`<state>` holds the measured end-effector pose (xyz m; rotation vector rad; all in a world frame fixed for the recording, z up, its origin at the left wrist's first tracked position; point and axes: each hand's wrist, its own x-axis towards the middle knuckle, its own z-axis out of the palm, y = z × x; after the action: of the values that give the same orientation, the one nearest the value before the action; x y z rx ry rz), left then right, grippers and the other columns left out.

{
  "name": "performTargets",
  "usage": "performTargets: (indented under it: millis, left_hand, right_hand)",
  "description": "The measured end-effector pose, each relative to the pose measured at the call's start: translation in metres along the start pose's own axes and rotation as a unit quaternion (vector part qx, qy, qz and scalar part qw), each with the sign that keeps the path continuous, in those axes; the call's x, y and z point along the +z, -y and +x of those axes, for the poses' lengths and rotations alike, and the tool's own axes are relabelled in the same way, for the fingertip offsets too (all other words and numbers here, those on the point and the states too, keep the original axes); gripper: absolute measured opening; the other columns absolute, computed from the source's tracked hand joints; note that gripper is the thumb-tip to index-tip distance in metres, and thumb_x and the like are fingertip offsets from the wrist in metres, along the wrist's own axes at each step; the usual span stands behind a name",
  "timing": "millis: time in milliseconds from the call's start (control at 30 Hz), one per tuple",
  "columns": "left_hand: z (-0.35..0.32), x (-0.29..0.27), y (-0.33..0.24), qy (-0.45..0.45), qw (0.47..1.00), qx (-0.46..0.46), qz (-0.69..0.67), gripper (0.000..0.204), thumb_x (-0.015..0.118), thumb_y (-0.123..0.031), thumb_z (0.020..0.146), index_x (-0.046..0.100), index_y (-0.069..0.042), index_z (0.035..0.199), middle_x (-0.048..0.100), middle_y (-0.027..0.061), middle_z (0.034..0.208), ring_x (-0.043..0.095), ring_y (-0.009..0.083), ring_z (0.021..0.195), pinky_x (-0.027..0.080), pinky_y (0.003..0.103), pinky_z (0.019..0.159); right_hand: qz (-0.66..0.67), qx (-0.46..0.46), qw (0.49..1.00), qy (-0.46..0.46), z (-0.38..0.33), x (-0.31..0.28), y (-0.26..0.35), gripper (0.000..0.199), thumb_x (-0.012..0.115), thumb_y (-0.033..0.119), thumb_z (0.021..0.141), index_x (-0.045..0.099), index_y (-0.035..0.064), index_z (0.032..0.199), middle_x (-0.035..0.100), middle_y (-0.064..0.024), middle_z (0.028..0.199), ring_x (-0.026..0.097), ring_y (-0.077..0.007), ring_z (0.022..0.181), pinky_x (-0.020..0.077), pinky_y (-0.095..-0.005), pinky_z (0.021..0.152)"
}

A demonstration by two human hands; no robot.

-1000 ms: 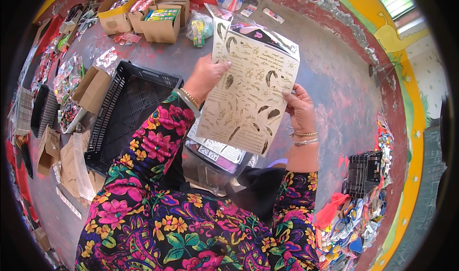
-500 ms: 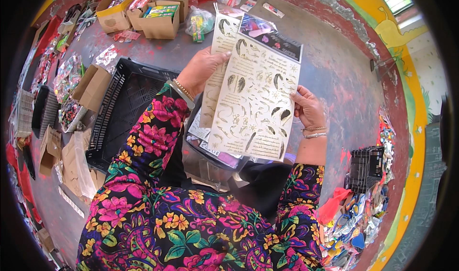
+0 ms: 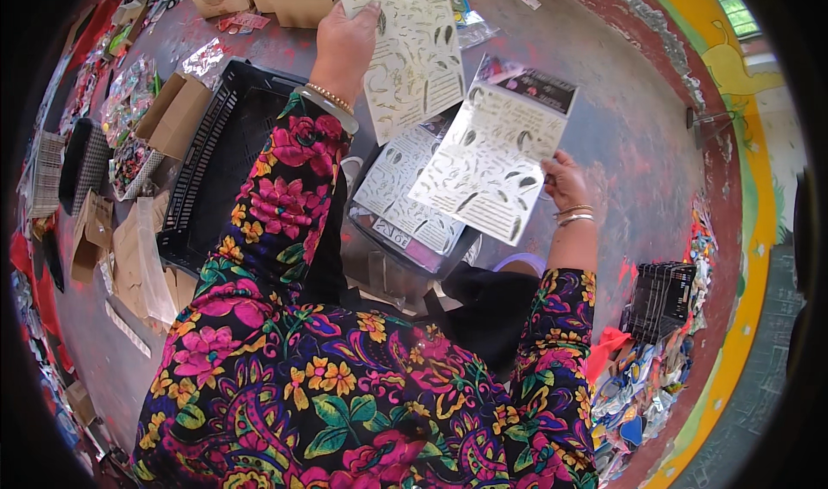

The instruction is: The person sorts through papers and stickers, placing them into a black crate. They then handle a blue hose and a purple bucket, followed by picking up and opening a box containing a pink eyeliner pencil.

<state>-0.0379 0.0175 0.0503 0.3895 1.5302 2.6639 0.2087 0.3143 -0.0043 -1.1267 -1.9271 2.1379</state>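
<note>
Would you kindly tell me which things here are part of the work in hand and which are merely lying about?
In hand:
- left hand holding a cream sticker sheet
- right hand holding a second sheet with a dark header
- stack of sheets in the lap

Lying about:
- black plastic crate
- cardboard boxes
- small black baskets
- heap of colourful packets

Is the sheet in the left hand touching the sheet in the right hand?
Cannot tell. In the head view, the left hand lifts one sticker sheet whose lower corner overlaps the sheet in the right hand; no gap or contact shows plainly.
</note>
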Motion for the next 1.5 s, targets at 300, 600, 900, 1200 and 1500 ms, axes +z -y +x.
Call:
performTargets:
  millis: [300,600,900,1200,1500]
  left_hand:
    - [-0.008,0.004,-0.016,0.021,0.998,-0.049,-0.033,0.025,0.052,-0.012,0.088,0.052,0.001,0.109,0.060,0.0077,0.100,0.059,0.0160,0.087,0.049,0.031,0.075]
    - [-0.010,-0.001,-0.025,0.030,0.996,-0.053,-0.072,0.024,0.051,-0.010,0.089,0.051,0.001,0.110,0.060,0.0088,0.103,0.060,0.0170,0.089,0.050,0.030,0.076]
    - [-0.023,0.003,-0.050,-0.029,0.998,-0.012,-0.057,0.027,0.052,-0.010,0.088,0.050,0.001,0.113,0.059,0.0105,0.105,0.060,0.0212,0.091,0.051,0.035,0.079]
    - [-0.020,-0.002,-0.054,-0.041,0.996,0.007,-0.076,0.028,0.051,-0.007,0.088,0.049,0.001,0.114,0.058,0.0116,0.107,0.060,0.0230,0.093,0.051,0.037,0.079]
    - [-0.022,0.001,-0.055,-0.045,0.995,0.000,-0.089,0.028,0.053,-0.007,0.087,0.050,0.003,0.112,0.059,0.0115,0.105,0.060,0.0230,0.091,0.051,0.037,0.078]
  right_hand:
    - [-0.041,0.152,0.987,0.019,0.042,0.045,-0.101,0.024,0.044,-0.002,0.081,0.054,0.0064,0.100,0.063,-0.0056,0.079,0.055,-0.0112,0.048,0.0502,-0.0243,0.043]
    - [0.041,0.192,0.980,-0.006,0.080,0.087,-0.181,0.034,0.039,-0.002,0.083,0.049,0.0095,0.115,0.061,-0.0068,0.090,0.058,-0.0157,0.059,0.0517,-0.0284,0.049]
    - [0.015,0.206,0.978,-0.028,0.097,0.106,-0.202,0.031,0.041,0.000,0.085,0.051,0.0109,0.112,0.057,-0.0047,0.086,0.053,-0.0132,0.060,0.0527,-0.0302,0.055]
    - [-0.038,0.279,0.957,-0.063,0.119,0.102,-0.232,0.023,0.048,0.004,0.082,0.054,0.0043,0.104,0.057,-0.0088,0.082,0.058,-0.0229,0.063,0.0532,-0.0351,0.053]
    - [-0.051,0.253,0.965,-0.058,0.118,0.095,-0.250,0.017,0.038,-0.001,0.081,0.049,-0.0066,0.092,0.051,-0.0206,0.076,0.056,-0.0288,0.054,0.0532,-0.0389,0.046]
